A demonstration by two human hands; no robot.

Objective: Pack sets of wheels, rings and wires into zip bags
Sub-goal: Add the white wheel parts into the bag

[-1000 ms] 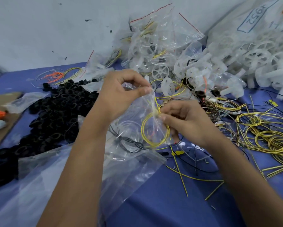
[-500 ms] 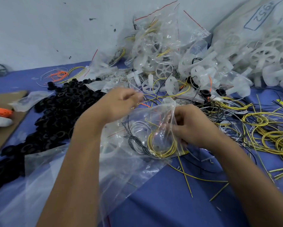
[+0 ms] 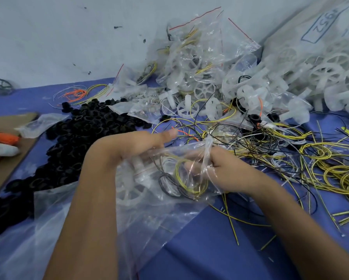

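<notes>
Nearest me, a big loose sheet of clear plastic sags off the near edge of the blue bench. Above it I hold the zip bag between both hands. My right hand has its grip pinched on the bag's gathered mouth, fingers curled into the plastic. My left hand holds the opposite edge of the bag, thumb out straight; how the other fingers lie I cannot tell. Inside the bag sit a yellow wire coil, a black wire coil just beside it, and a white spoked wheel toward the left. To my left lies the heap of black rings; to my right, loose yellow wires tangle over the bench. Farther back are filled zip bags and a heap of white wheels by the wall.
</notes>
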